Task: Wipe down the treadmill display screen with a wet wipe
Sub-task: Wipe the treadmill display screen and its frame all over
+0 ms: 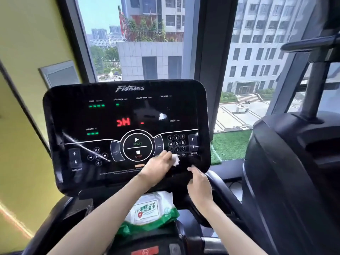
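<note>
Head view: my left hand (158,168) presses a wet wipe (175,160) on the treadmill display screen (110,116).
Its fingers (164,155) pinch the wipe just below the number keypad (176,143). My right hand (199,184) rests with straight fingers on the screen's lower right edge.

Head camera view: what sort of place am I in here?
Probably a gym or fitness room on an upper floor. The treadmill console marked Fitness, what looks like another black exercise machine on the right, and a tall window looking down on a courtyard all suggest it.
</note>
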Action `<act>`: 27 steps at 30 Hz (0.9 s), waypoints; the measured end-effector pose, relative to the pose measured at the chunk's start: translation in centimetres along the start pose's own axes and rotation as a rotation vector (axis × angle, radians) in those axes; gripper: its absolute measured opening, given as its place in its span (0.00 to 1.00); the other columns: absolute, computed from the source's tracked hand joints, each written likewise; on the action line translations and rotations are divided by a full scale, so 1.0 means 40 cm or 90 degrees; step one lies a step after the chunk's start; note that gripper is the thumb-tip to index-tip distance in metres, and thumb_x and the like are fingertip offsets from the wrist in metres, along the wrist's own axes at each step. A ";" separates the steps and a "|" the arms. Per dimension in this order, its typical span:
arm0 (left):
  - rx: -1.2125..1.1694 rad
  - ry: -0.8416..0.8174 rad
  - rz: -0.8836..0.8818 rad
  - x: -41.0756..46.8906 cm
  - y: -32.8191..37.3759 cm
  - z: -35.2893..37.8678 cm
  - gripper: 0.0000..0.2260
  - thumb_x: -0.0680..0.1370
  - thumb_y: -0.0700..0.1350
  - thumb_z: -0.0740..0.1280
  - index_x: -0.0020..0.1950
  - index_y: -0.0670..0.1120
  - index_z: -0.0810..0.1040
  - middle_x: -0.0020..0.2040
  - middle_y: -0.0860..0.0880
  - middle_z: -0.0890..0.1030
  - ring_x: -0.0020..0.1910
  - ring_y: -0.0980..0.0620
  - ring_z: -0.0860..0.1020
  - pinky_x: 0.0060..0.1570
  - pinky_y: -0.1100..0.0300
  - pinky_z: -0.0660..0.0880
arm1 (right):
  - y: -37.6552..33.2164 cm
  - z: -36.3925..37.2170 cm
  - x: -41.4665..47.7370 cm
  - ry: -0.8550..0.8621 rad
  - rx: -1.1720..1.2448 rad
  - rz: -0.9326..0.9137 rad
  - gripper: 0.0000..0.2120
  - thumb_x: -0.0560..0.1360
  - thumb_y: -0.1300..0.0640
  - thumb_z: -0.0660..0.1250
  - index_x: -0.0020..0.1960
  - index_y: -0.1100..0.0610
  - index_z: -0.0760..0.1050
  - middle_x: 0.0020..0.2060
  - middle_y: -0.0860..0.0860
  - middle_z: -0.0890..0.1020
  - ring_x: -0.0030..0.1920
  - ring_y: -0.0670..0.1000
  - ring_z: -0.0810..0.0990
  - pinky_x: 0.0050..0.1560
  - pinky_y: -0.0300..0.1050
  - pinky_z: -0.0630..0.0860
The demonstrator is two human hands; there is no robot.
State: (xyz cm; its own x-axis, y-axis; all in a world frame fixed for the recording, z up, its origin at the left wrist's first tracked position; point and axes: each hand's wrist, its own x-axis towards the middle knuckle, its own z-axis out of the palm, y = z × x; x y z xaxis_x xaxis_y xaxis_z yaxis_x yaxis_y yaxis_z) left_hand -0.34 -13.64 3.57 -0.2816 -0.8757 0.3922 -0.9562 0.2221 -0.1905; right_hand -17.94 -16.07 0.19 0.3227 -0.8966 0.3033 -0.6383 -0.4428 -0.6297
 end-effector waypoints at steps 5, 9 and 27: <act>-0.091 0.154 -0.269 -0.109 -0.071 -0.014 0.28 0.58 0.26 0.68 0.55 0.45 0.77 0.46 0.49 0.71 0.43 0.48 0.71 0.20 0.62 0.68 | -0.060 0.068 -0.026 -0.040 -0.006 -0.098 0.25 0.67 0.76 0.60 0.62 0.63 0.75 0.64 0.59 0.74 0.65 0.56 0.73 0.65 0.47 0.69; 0.032 -0.056 0.016 -0.186 -0.101 -0.012 0.25 0.58 0.30 0.71 0.54 0.45 0.77 0.43 0.49 0.73 0.41 0.50 0.73 0.23 0.58 0.75 | -0.102 0.112 -0.040 -0.047 -0.058 -0.151 0.24 0.60 0.77 0.67 0.56 0.66 0.78 0.58 0.63 0.78 0.59 0.59 0.77 0.65 0.54 0.67; 0.009 -0.076 -0.230 -0.530 -0.277 -0.102 0.27 0.62 0.39 0.74 0.59 0.46 0.73 0.48 0.50 0.72 0.46 0.50 0.72 0.30 0.56 0.76 | -0.308 0.238 -0.094 -0.177 -0.009 -0.312 0.25 0.72 0.73 0.55 0.68 0.59 0.70 0.70 0.53 0.68 0.71 0.49 0.63 0.71 0.39 0.58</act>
State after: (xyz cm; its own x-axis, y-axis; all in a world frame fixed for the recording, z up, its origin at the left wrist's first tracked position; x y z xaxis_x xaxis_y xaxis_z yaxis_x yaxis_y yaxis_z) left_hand 15.89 4.20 1.03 0.0854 -0.9407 0.3283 -0.9907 -0.1151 -0.0722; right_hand -4.61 -7.16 -0.01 0.7543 -0.5508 0.3573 -0.3765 -0.8087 -0.4519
